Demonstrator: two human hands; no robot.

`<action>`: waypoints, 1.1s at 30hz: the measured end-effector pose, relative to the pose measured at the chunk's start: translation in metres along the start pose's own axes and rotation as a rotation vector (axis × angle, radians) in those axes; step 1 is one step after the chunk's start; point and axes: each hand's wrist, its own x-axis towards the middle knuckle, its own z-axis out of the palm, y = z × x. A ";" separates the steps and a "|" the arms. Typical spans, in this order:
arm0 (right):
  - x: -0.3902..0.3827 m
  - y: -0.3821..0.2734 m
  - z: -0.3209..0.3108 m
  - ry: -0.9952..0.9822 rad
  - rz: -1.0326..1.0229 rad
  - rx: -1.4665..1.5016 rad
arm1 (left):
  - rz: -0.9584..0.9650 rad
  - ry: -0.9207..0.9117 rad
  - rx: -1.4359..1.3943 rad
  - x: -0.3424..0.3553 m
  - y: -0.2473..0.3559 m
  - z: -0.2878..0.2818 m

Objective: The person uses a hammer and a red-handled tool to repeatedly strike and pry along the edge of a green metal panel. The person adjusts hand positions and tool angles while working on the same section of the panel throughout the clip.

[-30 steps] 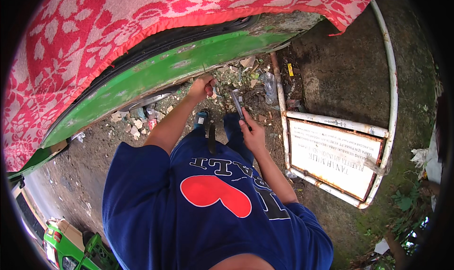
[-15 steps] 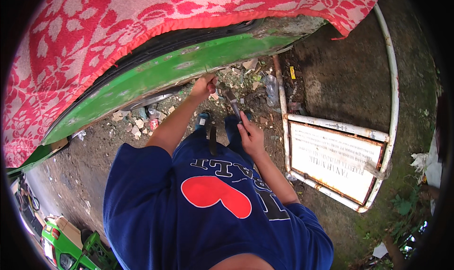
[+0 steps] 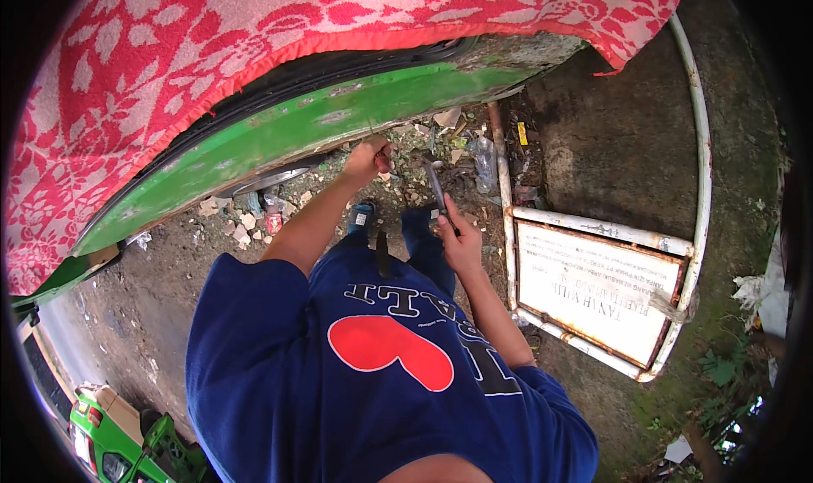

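My left hand (image 3: 365,160) is closed beside the lower edge of the scuffed green car panel (image 3: 279,132). It grips a thin tool with a reddish handle end (image 3: 384,159); a narrow shaft seems to point up at the panel, but the fingers hide most of it. My right hand (image 3: 460,239) is wrapped round the dark handle of a hammer (image 3: 435,181). The hammer's head points up and away, a short gap to the right of my left hand.
A red and pink flowered cloth (image 3: 279,17) drapes over the car. Rubble (image 3: 246,225) and a plastic bottle (image 3: 485,165) litter the ground by my feet. On the right lies a rusty white metal sign frame (image 3: 597,292). Another green vehicle (image 3: 110,436) stands at lower left.
My right hand and the hammer have swung a little to the right, away from my left hand. My left hand stays almost in place, still gripping its tool.
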 end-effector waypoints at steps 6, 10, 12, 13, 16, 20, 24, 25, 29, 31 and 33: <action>-0.006 0.007 0.003 -0.001 -0.094 -0.063 | 0.092 0.021 0.037 0.001 0.000 0.000; -0.008 0.006 0.005 -0.018 -0.055 -0.041 | 0.142 0.095 -0.002 0.003 -0.011 0.004; -0.008 -0.001 0.006 -0.023 -0.038 -0.016 | 0.339 0.230 0.074 0.007 -0.011 0.006; -0.008 -0.006 0.006 -0.029 -0.047 -0.020 | 0.294 0.206 0.051 0.007 -0.012 0.006; -0.005 -0.017 0.005 -0.030 -0.134 -0.054 | 0.163 0.149 -0.019 0.009 -0.010 0.006; 0.005 -0.005 0.021 -0.012 -0.308 -0.205 | 0.088 0.123 -0.002 0.014 -0.004 0.001; 0.018 0.002 0.037 0.034 -0.298 -0.178 | 0.168 0.149 0.036 0.003 0.000 0.007; 0.018 0.002 0.031 -0.045 -0.144 -0.173 | 0.134 0.182 0.024 0.008 0.002 0.007; 0.003 0.007 0.015 -0.023 -0.085 -0.049 | 0.085 0.147 0.017 0.002 0.001 0.004; -0.003 0.010 0.010 -0.032 -0.075 -0.049 | 0.128 0.104 -0.047 -0.002 -0.014 0.002; -0.008 0.014 0.008 -0.038 -0.056 -0.065 | 0.109 0.070 -0.156 -0.003 -0.020 0.004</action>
